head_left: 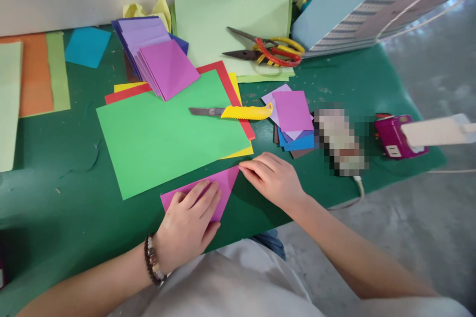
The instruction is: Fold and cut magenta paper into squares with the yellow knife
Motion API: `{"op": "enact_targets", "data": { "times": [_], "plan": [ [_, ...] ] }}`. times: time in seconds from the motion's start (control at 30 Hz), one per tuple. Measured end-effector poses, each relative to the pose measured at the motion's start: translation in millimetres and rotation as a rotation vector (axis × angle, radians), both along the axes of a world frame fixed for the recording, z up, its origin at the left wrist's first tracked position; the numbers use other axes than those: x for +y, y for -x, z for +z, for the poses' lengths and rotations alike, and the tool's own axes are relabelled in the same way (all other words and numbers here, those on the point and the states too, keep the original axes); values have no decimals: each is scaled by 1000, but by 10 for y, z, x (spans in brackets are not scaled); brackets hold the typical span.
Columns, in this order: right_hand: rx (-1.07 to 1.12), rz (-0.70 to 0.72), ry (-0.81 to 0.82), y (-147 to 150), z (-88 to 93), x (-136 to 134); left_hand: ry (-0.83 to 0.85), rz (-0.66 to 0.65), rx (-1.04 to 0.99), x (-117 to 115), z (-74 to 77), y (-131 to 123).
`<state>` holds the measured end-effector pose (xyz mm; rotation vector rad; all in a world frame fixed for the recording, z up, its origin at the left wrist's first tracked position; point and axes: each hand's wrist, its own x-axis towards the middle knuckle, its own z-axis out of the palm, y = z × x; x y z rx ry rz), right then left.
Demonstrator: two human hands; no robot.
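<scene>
A folded purple paper triangle [223,184] lies near the front edge of the green table [74,208]. My left hand [188,225], with a bead bracelet at the wrist, lies flat on the triangle with its fingers stretched out. My right hand [271,178] has its fingers curled together, pressing the triangle's right-hand tip against the table. Just behind the triangle lies a large green sheet [167,133] on top of yellow and red sheets.
A yellow-handled utility knife [238,112] lies on the green sheet. Stacks of purple squares [159,59] and mixed squares [292,116] sit behind and right. Scissors [271,49] rest on a pale green sheet. A magenta device [394,136] and lamp arm stand right.
</scene>
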<state>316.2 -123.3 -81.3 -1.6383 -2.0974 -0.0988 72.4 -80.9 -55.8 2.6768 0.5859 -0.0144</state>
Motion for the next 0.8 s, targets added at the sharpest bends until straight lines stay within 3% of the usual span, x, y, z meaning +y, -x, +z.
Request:
{"op": "enact_targets", "data": {
  "times": [0.43,0.8],
  "plan": [
    [-68,-50,-13,-72,38,84,5,7,-5,-1,-3,-1],
    [34,100,8,27,-19,-7,64,18,-58,9,27,9]
  ]
}}
